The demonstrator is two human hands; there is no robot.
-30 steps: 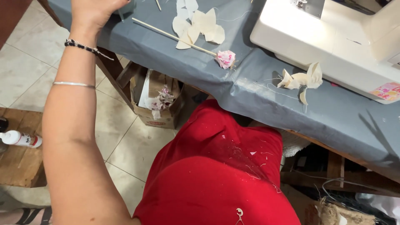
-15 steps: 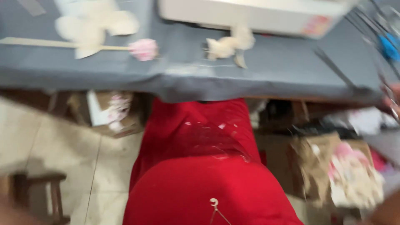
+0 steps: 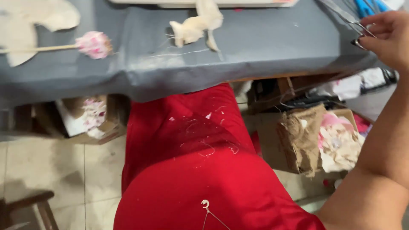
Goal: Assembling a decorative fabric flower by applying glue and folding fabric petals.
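My right hand (image 3: 390, 36) is at the top right, over the edge of the table with its grey cloth (image 3: 264, 51). Its fingertips pinch the handle loops of thin metal scissors (image 3: 347, 19) that lie on the cloth. My left hand is out of view. A pink fabric flower on a wooden stick (image 3: 93, 44) lies at the left. A cream fabric piece with loose threads (image 3: 194, 26) sits near the middle, just in front of a white sewing machine base (image 3: 204, 3). My lap in red cloth (image 3: 204, 170) fills the lower centre.
Blue-handled tools (image 3: 366, 6) lie beyond the scissors. Under the table stand a cardboard box of fabric scraps (image 3: 315, 140) on the right and another box (image 3: 85, 121) on the left. A wooden stool (image 3: 25, 204) stands on the tiled floor at the lower left.
The view has swung to the right. My left arm, raised at the left a second ago, has left the picture. My right hand has come into view at the scissors.
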